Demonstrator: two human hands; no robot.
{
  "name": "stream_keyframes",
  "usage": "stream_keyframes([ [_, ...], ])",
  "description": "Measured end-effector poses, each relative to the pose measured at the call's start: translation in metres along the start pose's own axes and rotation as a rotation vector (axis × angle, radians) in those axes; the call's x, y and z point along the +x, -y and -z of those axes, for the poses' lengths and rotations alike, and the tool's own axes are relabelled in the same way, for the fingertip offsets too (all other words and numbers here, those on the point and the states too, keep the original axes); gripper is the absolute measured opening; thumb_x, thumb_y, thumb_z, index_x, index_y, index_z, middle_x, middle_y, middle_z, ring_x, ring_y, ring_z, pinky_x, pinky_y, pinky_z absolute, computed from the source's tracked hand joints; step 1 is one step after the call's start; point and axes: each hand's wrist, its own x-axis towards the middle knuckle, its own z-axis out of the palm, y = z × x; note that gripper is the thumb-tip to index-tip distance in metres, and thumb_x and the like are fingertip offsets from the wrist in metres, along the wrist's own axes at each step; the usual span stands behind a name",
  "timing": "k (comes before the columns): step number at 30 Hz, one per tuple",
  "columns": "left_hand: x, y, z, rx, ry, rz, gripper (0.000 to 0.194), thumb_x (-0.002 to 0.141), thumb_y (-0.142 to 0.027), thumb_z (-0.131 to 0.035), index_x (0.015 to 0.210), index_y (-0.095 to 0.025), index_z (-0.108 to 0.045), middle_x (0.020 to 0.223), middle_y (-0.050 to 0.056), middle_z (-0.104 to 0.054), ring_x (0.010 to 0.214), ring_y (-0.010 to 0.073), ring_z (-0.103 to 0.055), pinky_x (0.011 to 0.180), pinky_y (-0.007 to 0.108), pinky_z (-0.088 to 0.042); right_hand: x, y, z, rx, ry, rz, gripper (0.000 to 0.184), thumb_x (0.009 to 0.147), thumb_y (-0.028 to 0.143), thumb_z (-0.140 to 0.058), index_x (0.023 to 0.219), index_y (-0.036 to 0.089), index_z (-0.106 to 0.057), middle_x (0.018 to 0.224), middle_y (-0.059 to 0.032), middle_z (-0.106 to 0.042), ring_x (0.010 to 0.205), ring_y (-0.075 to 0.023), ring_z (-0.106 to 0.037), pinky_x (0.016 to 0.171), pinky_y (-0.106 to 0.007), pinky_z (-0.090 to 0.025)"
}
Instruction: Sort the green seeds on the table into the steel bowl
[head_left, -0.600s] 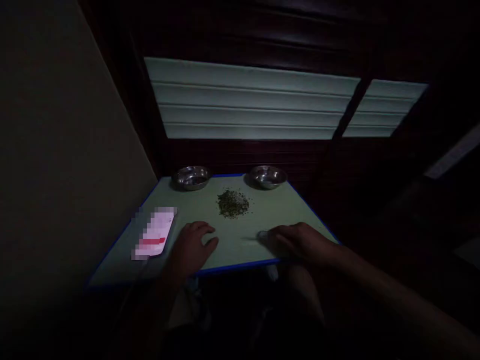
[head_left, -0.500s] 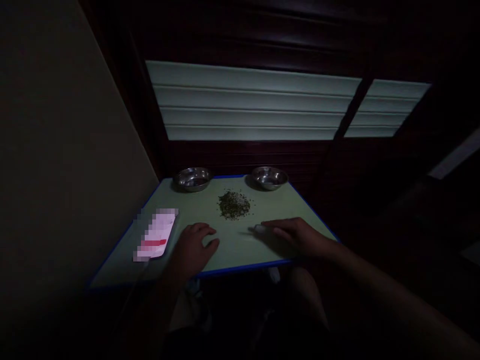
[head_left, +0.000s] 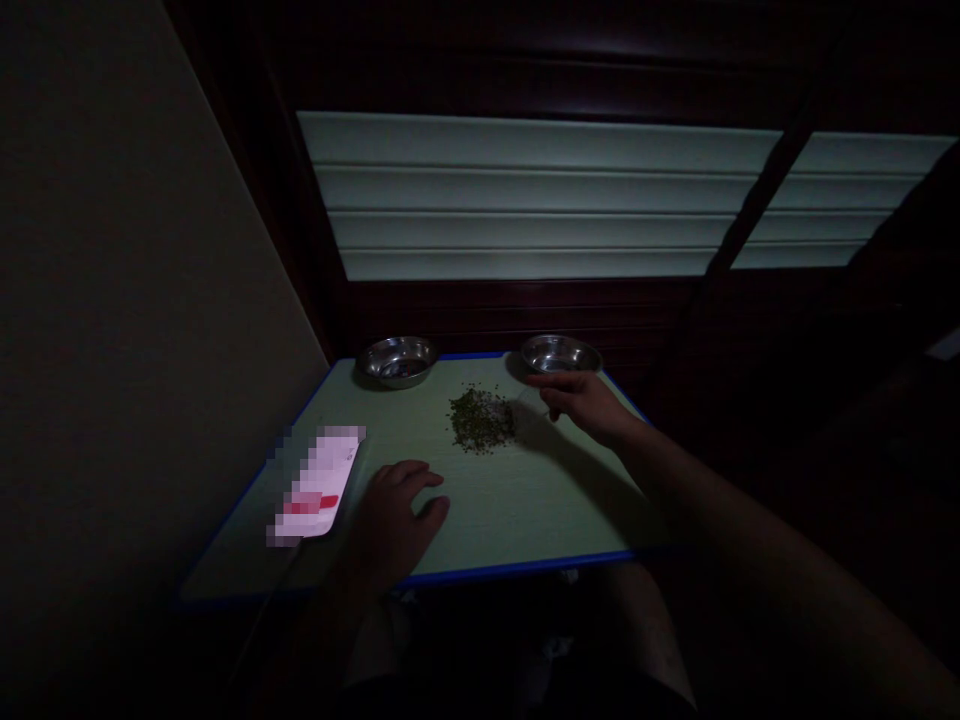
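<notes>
A loose pile of small green and brownish grains lies in the middle of the pale green table. At the pile's right side, my right hand is closed on a thin clear utensil, its index finger stretched forward. The utensil is see-through and its outline is faint, with its tip at the grains' edge. My left hand rests on the near left part of the table, fingers curved and apart, holding nothing. Between it and the pile is a short gap.
Two shallow metal bowls stand at the back, the left bowl with something dark inside and the right bowl behind my right hand. A lit phone with a cable lies at left. Blue edging rims the table; a slatted panel rises behind.
My right hand has moved forward with the clear utensil, from the near side of the pile to its right edge. The left hand stays in place; the view has shifted slightly.
</notes>
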Motion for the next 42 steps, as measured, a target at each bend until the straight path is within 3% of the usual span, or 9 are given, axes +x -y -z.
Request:
stream_keyframes([
  [3,-0.001,-0.001,0.001,0.004,-0.007,0.009,0.019,0.080,-0.024,-0.061,0.094,-0.019,-0.073,0.109,0.012,-0.070,0.106,0.0282,-0.061,0.093,0.048,-0.051,0.028,-0.004,-0.008,0.057,-0.111,0.064,0.038,0.072,0.030,-0.070,0.106,0.016,-0.074,0.077,-0.0029,-0.068,0.059,-0.0116,-0.053,0.062,-0.030,-0.048],
  [6,-0.003,-0.002,0.000,0.010,-0.011,0.012,0.018,0.080,-0.023,-0.060,0.094,-0.021,-0.072,0.110,0.010,-0.069,0.107,0.0270,-0.061,0.092,0.048,-0.051,0.049,-0.008,-0.018,0.082,-0.141,0.107,0.021,0.063,0.029,-0.075,0.078,0.016,-0.070,0.074,-0.0024,-0.067,0.066,-0.0130,-0.057,0.067,-0.030,-0.048],
  [9,-0.004,-0.001,-0.002,0.017,-0.038,-0.002,0.018,0.081,-0.022,-0.060,0.094,-0.022,-0.072,0.110,0.010,-0.068,0.107,0.0271,-0.061,0.092,0.049,-0.052,0.057,-0.013,-0.031,0.025,-0.109,0.112,0.016,0.060,0.028,-0.074,0.065,0.016,-0.063,0.066,-0.0004,-0.064,0.061,-0.0122,-0.054,0.062,-0.028,-0.045],
  [14,-0.006,0.000,-0.003,0.018,-0.095,-0.052,0.017,0.080,-0.020,-0.062,0.095,-0.020,-0.070,0.107,0.011,-0.068,0.103,0.0272,-0.063,0.088,0.048,-0.054,0.056,-0.029,-0.052,-0.021,0.046,0.066,0.014,0.064,0.028,-0.072,0.067,0.016,-0.065,0.062,-0.0018,-0.063,0.056,-0.0122,-0.053,0.055,-0.026,-0.042],
  [17,-0.007,-0.002,-0.002,0.023,-0.091,-0.048,0.016,0.080,-0.020,-0.062,0.095,-0.021,-0.070,0.107,0.011,-0.067,0.102,0.0272,-0.064,0.086,0.048,-0.055,0.055,-0.038,-0.056,-0.095,0.074,0.064,0.015,0.065,0.029,-0.073,0.067,0.016,-0.066,0.060,-0.0025,-0.063,0.053,-0.0119,-0.050,0.053,-0.027,-0.040],
  [25,-0.007,-0.004,-0.001,0.041,-0.117,-0.078,0.016,0.081,-0.020,-0.062,0.095,-0.021,-0.070,0.106,0.011,-0.067,0.100,0.0266,-0.065,0.084,0.048,-0.057,0.047,-0.033,-0.048,-0.052,-0.003,0.133,0.011,0.072,0.028,-0.070,0.072,0.017,-0.068,0.067,-0.0040,-0.065,0.059,-0.0145,-0.055,0.056,-0.028,-0.042],
  [30,-0.006,-0.006,0.001,0.032,-0.108,-0.050,0.015,0.079,-0.020,-0.063,0.092,-0.022,-0.070,0.104,0.010,-0.068,0.099,0.0266,-0.065,0.085,0.048,-0.057,0.038,-0.032,-0.047,-0.132,0.125,0.110,0.011,0.071,0.026,-0.070,0.070,0.016,-0.066,0.064,-0.0027,-0.063,0.058,-0.0126,-0.052,0.056,-0.027,-0.041],
  [34,-0.006,-0.005,0.000,0.029,-0.094,-0.027,0.016,0.080,-0.023,-0.063,0.094,-0.024,-0.070,0.106,0.009,-0.069,0.101,0.0268,-0.065,0.086,0.048,-0.056,0.036,-0.033,-0.048,-0.186,0.141,0.087,0.011,0.072,0.027,-0.071,0.069,0.017,-0.065,0.064,-0.0024,-0.063,0.057,-0.0125,-0.051,0.056,-0.028,-0.040],
  [42,-0.007,-0.002,-0.001,0.001,-0.086,-0.008,0.017,0.080,-0.024,-0.061,0.095,-0.023,-0.070,0.108,0.010,-0.069,0.103,0.0264,-0.064,0.090,0.050,-0.054,0.036,-0.029,-0.037,0.000,0.140,0.058,0.019,0.066,0.032,-0.073,0.066,0.016,-0.061,0.064,-0.0018,-0.061,0.056,-0.0114,-0.052,0.054,-0.026,-0.043],
])
